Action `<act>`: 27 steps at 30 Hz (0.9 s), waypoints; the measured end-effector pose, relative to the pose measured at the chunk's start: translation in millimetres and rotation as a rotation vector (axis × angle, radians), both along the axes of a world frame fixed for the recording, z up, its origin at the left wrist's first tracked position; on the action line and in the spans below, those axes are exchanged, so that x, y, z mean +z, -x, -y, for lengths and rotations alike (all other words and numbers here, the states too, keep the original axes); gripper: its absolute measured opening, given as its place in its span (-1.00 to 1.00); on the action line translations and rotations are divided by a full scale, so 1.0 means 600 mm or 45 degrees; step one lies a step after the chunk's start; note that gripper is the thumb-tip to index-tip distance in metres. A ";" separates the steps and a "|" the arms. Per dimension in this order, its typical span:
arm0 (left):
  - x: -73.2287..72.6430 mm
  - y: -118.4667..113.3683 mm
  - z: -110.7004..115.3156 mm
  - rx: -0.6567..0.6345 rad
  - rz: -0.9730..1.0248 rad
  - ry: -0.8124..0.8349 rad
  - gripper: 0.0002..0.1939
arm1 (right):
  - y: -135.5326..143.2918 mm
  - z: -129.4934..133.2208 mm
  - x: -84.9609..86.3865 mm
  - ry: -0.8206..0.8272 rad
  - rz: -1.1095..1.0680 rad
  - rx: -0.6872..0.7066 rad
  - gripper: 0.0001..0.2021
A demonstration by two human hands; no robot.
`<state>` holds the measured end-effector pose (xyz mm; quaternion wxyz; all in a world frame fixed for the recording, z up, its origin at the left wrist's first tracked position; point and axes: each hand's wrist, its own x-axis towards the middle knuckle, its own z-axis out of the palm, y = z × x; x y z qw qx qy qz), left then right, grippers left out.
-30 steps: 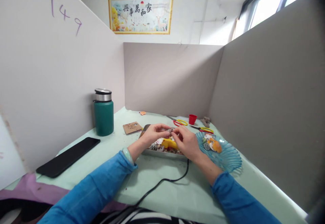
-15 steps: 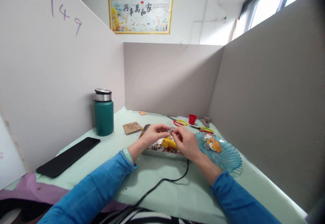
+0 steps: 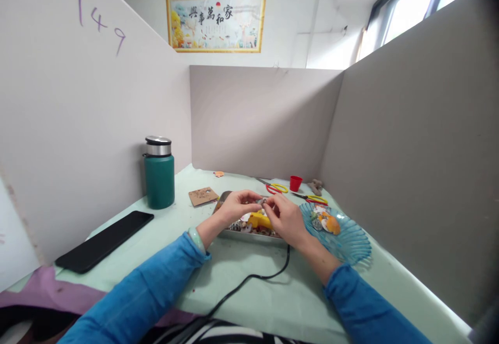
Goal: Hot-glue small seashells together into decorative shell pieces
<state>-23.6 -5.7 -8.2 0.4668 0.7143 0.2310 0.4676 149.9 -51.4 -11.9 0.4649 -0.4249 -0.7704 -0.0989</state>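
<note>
Head view: the fingertips of both hands meet over a shallow metal tray (image 3: 251, 237), with a small greyish piece (image 3: 264, 201) between them. On the left hand (image 3: 237, 204), thumb and forefinger are parted only by a narrow gap and seem to steady the piece from its left. The right hand (image 3: 286, 218) has thumb and forefinger drawn together in a pinch on its near right side, the other fingers curled in.

Judging by its size, the piece should be very light, probably hard and stiff like shell or stone, and easily lost if it slips. Its edges look the best place to take hold, with fingertips only and little pressure, in case it is brittle.

Below the fingers, a yellow piece (image 3: 260, 221) lies among mixed bits in the tray; to their right, a blue ribbed plate (image 3: 356, 242) carries orange and white pieces. Beyond them to the right lie yellow-and-red-handled scissors (image 3: 317, 199).

The fingertips cover much of the greyish piece, so its full outline, material and exact contact points cannot be told. Both hands hide part of the tray, and its small contents blur together.
</note>
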 end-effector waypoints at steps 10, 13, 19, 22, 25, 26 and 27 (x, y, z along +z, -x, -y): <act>-0.001 -0.001 0.001 -0.016 0.006 0.020 -0.64 | 0.000 0.003 0.006 -0.011 0.011 -0.031 -0.91; 0.002 -0.001 0.004 0.005 -0.049 0.001 -0.64 | -0.002 0.003 0.008 -0.028 0.030 -0.028 -0.90; 0.003 0.002 0.004 0.028 -0.125 -0.057 -0.62 | -0.006 0.000 0.007 -0.032 0.115 -0.005 -0.90; 0.000 0.004 0.001 0.041 -0.185 -0.102 -0.60 | -0.006 0.000 0.007 -0.024 0.148 0.012 -0.90; -0.003 0.004 -0.002 0.053 -0.244 -0.160 -0.60 | -0.005 0.000 0.007 -0.013 0.164 0.022 -0.90; -0.004 0.004 -0.002 0.057 -0.268 -0.185 -0.60 | -0.005 0.000 0.007 -0.014 0.166 0.028 -0.90; -0.004 0.004 -0.003 0.060 -0.293 -0.211 -0.60 | -0.004 0.001 0.008 -0.016 0.166 0.035 -0.90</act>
